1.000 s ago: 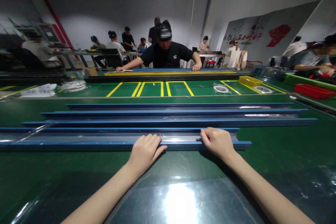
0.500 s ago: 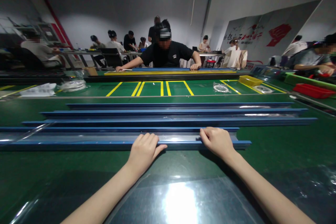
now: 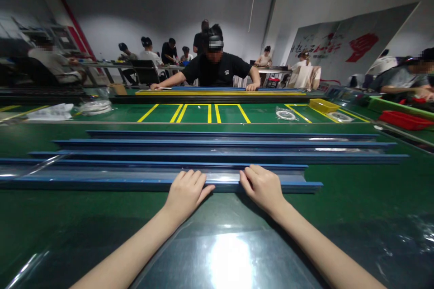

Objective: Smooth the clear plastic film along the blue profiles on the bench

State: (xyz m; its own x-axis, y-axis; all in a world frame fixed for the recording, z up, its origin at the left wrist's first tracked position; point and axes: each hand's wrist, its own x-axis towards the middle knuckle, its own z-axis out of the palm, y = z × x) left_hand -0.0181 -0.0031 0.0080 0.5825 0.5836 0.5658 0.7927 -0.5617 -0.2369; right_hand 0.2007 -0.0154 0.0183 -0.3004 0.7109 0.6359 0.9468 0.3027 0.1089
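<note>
A long blue channel [image 3: 111, 184] with a clear, shiny strip along its trough lies across the green table in front of me. My left hand [image 3: 187, 189] is curled over its near rim, fingers inside the trough and thumb along the rim. A short way to the right, my right hand [image 3: 262, 187] is closed over the same rim; its fingertips are hidden inside the trough. Bare channel shows between the two hands. Just behind lie more blue channels [image 3: 217, 158], parallel to this one.
Glossy clear sheeting [image 3: 183, 257] covers the table nearest me. Across the table, a co-worker [image 3: 217, 70] holds both hands at another long profile. Coiled white strips [image 3: 285, 114], a yellow tray [image 3: 323, 105] and a red tray [image 3: 405, 120] sit farther back.
My right hand has slid left along the channel, closer to my left hand. The left hand stays in nearly the same place.
</note>
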